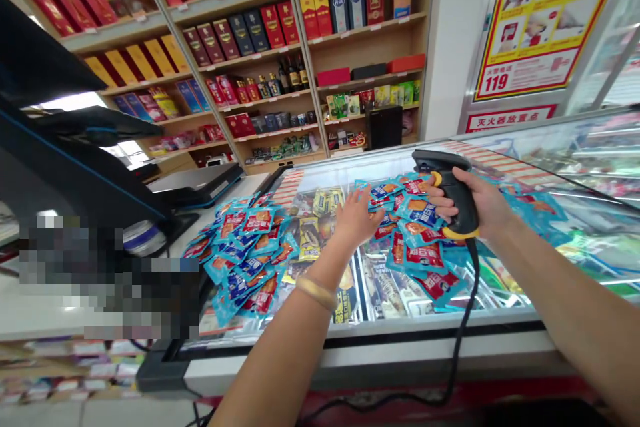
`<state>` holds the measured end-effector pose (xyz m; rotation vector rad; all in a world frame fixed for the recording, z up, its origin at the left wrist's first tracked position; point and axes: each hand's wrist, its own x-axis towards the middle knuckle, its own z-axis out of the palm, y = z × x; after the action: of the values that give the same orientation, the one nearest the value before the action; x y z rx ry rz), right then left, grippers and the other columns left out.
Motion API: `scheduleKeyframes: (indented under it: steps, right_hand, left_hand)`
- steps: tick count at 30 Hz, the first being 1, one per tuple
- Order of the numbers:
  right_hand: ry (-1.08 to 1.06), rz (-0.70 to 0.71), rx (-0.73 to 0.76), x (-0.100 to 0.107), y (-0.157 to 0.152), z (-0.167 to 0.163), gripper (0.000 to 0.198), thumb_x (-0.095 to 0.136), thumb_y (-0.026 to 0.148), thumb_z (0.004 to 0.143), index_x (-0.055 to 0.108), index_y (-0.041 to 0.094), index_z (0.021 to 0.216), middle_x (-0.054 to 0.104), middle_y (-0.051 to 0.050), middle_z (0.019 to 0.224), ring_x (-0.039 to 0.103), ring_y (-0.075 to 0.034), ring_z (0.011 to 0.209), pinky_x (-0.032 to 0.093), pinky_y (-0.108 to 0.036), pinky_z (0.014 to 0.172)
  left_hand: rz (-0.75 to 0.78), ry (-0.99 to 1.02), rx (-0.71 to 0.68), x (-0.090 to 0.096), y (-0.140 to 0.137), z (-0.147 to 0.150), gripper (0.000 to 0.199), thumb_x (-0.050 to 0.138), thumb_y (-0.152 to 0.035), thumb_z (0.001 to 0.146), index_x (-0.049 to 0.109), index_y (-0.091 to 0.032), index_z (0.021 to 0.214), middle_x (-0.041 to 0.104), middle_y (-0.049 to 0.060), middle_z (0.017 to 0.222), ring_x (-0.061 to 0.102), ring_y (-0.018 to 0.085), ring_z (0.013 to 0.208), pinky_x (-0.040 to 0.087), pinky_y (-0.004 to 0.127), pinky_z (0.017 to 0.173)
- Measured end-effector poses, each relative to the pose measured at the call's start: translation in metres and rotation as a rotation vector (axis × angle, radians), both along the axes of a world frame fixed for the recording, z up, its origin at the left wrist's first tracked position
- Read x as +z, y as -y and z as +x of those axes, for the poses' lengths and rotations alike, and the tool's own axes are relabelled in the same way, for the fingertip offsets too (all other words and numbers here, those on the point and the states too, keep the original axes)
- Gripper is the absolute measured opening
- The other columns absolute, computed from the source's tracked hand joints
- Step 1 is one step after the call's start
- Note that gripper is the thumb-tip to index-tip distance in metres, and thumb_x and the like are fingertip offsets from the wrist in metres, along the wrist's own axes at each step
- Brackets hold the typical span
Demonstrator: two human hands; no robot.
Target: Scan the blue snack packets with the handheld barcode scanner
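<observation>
My right hand (485,203) grips the handle of a black barcode scanner (463,200) with yellow trim, its head pointing left above a pile of snack packets (423,250). These packets are blue-edged with red and dark-blue labels. My left hand (357,219), a gold bangle (316,292) on its wrist, reaches to the left edge of that pile. Its fingers are stretched out and apart; whether they touch a packet I cannot tell. A second heap of the same packets (250,247) lies to the left on the glass top of a chest freezer (410,330).
Yellow and brown packages (310,238) show through the freezer glass. The scanner's black cable (463,337) hangs over the front edge. At left stand a black monitor (75,140) and a flat scale-like device (195,185). Shelves (260,50) of boxed bottles line the back wall.
</observation>
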<state>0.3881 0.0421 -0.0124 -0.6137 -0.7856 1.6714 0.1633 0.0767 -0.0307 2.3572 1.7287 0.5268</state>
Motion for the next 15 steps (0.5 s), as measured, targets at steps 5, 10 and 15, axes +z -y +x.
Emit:
scheduleKeyframes:
  steps: [5,10,15]
  right_hand:
    - [-0.032,-0.029,0.007,-0.003,-0.001,-0.005,0.020,0.047,0.035,0.092,0.056,0.018,0.086,0.047,-0.002,0.069,0.038,-0.008,0.047,0.040,-0.016,0.035]
    - [-0.033,-0.041,0.004,-0.003,-0.001,-0.007,0.021,0.048,0.036,0.092,0.056,0.017,0.086,0.047,-0.001,0.067,0.037,-0.008,0.046,0.039,-0.016,0.035]
    - [0.030,-0.001,0.049,-0.005,0.003,-0.008,0.021,0.056,0.039,0.088,0.055,0.019,0.084,0.047,-0.001,0.068,0.036,-0.008,0.046,0.039,-0.017,0.036]
  left_hand:
    - [0.009,0.077,-0.010,-0.008,-0.036,0.026,0.066,0.042,-0.046,0.095,0.031,-0.014,0.152,0.035,0.017,0.158,0.032,0.027,0.146,0.026,0.044,0.119]
    - [-0.036,0.064,-0.086,-0.018,-0.045,0.035,0.063,0.046,-0.047,0.094,0.040,-0.016,0.148,0.046,0.014,0.151,0.044,0.028,0.139,0.033,0.040,0.115]
    - [-0.006,0.117,-0.127,-0.017,-0.023,0.021,0.052,0.049,-0.041,0.092,0.053,-0.020,0.140,0.061,0.012,0.136,0.056,0.027,0.126,0.042,0.040,0.107]
